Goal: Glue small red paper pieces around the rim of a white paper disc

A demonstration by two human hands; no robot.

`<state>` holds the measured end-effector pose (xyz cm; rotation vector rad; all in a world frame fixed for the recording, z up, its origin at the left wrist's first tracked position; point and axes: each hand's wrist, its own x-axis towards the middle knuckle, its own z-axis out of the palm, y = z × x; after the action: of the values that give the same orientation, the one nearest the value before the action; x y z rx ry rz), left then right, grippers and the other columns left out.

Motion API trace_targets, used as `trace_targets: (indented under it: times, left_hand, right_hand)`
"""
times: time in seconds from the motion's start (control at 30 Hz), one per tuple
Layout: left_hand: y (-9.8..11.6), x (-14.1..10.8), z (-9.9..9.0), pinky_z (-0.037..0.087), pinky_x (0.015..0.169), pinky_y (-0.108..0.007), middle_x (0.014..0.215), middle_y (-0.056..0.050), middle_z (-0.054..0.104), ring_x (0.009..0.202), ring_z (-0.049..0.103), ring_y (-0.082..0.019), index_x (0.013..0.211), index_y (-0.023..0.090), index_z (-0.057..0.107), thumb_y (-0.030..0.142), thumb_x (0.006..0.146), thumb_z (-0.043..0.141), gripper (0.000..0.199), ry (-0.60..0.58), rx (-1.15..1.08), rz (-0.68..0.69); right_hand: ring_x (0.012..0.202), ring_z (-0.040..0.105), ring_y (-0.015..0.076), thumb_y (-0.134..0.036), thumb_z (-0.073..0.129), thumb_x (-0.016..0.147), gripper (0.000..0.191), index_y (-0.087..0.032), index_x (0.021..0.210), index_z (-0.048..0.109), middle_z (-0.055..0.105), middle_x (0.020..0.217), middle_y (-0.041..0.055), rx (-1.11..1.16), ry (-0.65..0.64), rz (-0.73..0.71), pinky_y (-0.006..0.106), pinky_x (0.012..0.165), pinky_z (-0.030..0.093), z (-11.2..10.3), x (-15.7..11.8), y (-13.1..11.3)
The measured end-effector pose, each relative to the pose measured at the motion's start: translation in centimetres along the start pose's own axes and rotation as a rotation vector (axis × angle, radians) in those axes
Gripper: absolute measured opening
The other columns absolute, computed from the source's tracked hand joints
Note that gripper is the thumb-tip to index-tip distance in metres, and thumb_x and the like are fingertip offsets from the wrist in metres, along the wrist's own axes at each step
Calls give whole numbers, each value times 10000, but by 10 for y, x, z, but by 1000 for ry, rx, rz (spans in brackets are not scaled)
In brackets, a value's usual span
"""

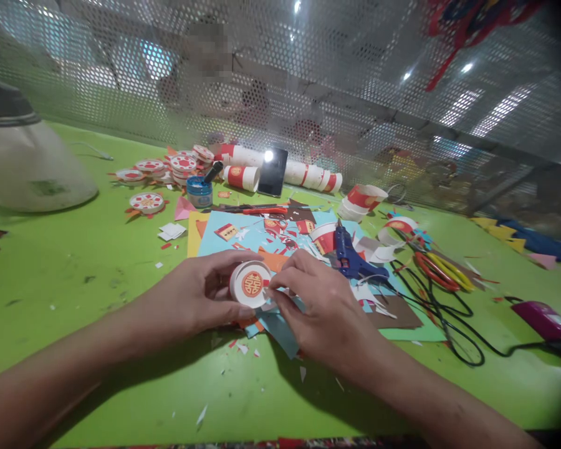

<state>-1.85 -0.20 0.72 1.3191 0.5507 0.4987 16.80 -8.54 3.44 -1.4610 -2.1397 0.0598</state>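
Paper cups nested | left hand grips disc | right hand pinches at its edge

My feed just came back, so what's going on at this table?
A person's left hand holds a small white disc with a red-and-gold emblem facing up. The right hand has its fingertips at the disc's edge, by a small red patch; whether they grip anything is too small to tell. Coloured paper and cut scraps lie around the hands, with a blue glue gun beside the right one. Decorated discs sit farther back on the left.
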Motion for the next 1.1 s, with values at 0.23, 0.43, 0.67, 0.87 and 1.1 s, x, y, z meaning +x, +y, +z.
trace_targets:
  times: [0.23, 0.43, 0.67, 0.87, 1.1]
  left_hand:
    - [-1, -2, 3, 553, 774, -210, 1040, -4, 711, 938, 666, -154, 1140, 239, 613, 119, 701, 813, 497, -13, 9, 56]
    - [0, -2, 7, 545, 775, -200, 1008, 9, 718, 925, 673, -145, 1122, 239, 617, 80, 710, 791, 475, 1, 28, 73]
    - [1, -2, 5, 533, 809, -200, 1033, 26, 710, 967, 673, -147, 1135, 261, 612, 41, 706, 770, 508, -15, 87, 105]
    - [0, -3, 3, 526, 823, -195, 1062, 18, 704, 985, 668, -147, 1147, 258, 604, 100, 723, 785, 487, -20, 108, 104]
    - [2, -3, 4, 549, 789, -232, 1042, -9, 717, 944, 679, -169, 1165, 241, 591, 124, 720, 787, 499, -3, 136, 64]
  right_hand:
    - [723, 514, 191, -121, 538, 890, 156, -113, 761, 625, 542, 785, 68, -47, 32, 57, 318, 618, 365, -1, -2, -4]
    - [714, 525, 186, -133, 525, 893, 178, -116, 740, 614, 552, 770, 67, -28, 37, 62, 317, 624, 375, 1, -1, -5]
    - [685, 504, 175, -144, 517, 880, 172, -146, 717, 573, 537, 745, 45, -24, 65, 76, 307, 601, 356, 1, 0, -4]
    - [683, 494, 161, -138, 550, 867, 138, -149, 733, 582, 541, 752, 38, 42, 80, 107, 292, 594, 347, 2, 0, -2]
    - [657, 494, 137, -105, 625, 831, 136, -144, 704, 592, 549, 709, 13, 130, 92, 150, 274, 592, 357, 3, 3, 0]
